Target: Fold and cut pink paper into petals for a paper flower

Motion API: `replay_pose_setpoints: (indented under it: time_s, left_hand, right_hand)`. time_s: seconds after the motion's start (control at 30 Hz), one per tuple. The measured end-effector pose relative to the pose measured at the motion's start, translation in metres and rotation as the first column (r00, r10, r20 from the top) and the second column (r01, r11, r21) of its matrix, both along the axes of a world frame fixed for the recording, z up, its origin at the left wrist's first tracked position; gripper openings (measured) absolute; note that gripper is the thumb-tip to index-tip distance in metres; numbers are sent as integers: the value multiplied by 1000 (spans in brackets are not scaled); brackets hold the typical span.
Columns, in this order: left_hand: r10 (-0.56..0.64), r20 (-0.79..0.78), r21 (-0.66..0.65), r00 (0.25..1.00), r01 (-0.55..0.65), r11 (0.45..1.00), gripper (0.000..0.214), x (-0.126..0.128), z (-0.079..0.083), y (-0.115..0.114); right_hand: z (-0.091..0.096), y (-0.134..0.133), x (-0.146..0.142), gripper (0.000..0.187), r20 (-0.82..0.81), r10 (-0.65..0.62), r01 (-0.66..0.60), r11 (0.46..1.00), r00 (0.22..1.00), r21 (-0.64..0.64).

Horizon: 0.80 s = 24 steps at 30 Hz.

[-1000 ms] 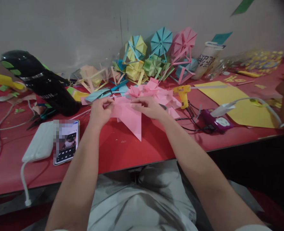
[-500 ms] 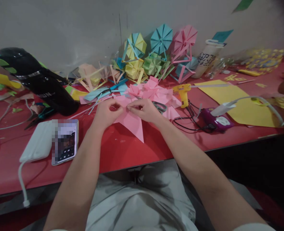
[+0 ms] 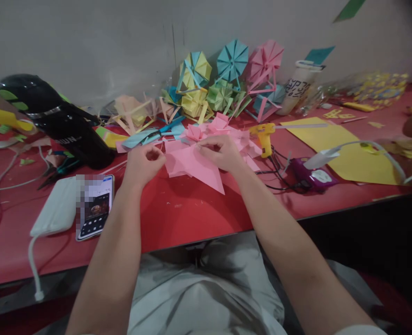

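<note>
My right hand point(image 3: 220, 151) pinches the upper edge of a folded pink paper piece point(image 3: 195, 163), its pointed corner hanging toward the lower right. Just left of that paper, my left hand point(image 3: 141, 165) is curled with thumb and fingertips together. Whether anything small sits in that pinch cannot be made out. Behind the right hand lies a pile of folded pink paper pieces point(image 3: 220, 123). A yellow hot glue gun point(image 3: 264, 135) stands on the red table point(image 3: 188, 218) to the right of the pile.
A black bottle point(image 3: 66, 125), a white power bank point(image 3: 56, 204) and a phone point(image 3: 97, 209) are on the left. Paper lanterns point(image 3: 232, 63) line the wall. To the right are a purple power socket point(image 3: 312, 174), yellow paper point(image 3: 352, 160) and a cup point(image 3: 298, 88).
My hands have moved apart: the left went left, off the pink paper, and the right shifted right with it. The paper has swung, its point now farther right and higher.
</note>
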<state>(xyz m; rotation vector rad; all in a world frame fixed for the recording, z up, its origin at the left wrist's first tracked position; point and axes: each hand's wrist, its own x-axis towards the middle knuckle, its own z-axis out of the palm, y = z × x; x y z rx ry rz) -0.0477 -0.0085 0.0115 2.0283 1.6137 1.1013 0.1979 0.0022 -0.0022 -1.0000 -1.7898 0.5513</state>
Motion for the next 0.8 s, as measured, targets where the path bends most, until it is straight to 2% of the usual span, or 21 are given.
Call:
replay_pose_setpoints:
  time_s: [0.23,0.37,0.43,0.53,0.57,0.63,0.7,0.8]
  left_hand:
    - [82,-27,-17,996,-82,996,8,-1,2,-2]
    - [150,34,-10,988,-149,989,6,-4,5,-2]
    - [104,184,-74,977,-92,993,7,-1,5,-2]
    - [-22,482,-240,876,156,958,18,8,4,-1]
    - [-66,535,-250,842,232,940,24,11,3,-1]
    - [-143,573,-208,807,313,927,47,16,1,-1]
    - [-216,541,-142,813,341,929,66,18,-2,-1]
    - [-266,451,-90,852,340,936,71,19,-3,-2]
  right_hand:
    - [1,-1,1,16,58,-3,2,1000,998,15]
    - [4,1,5,16,-66,-82,86,995,994,59]
    - [6,2,5,17,-135,-114,122,991,984,52]
    - [6,3,1,19,-197,-95,95,995,976,-8]
    - [6,3,-1,19,-218,-74,69,997,973,-34]
    - [4,3,-4,21,-251,-31,15,998,968,-65]
    - [2,3,-5,20,-257,5,-28,996,966,-87]
    - [0,3,-7,20,-217,46,-75,989,975,-127]
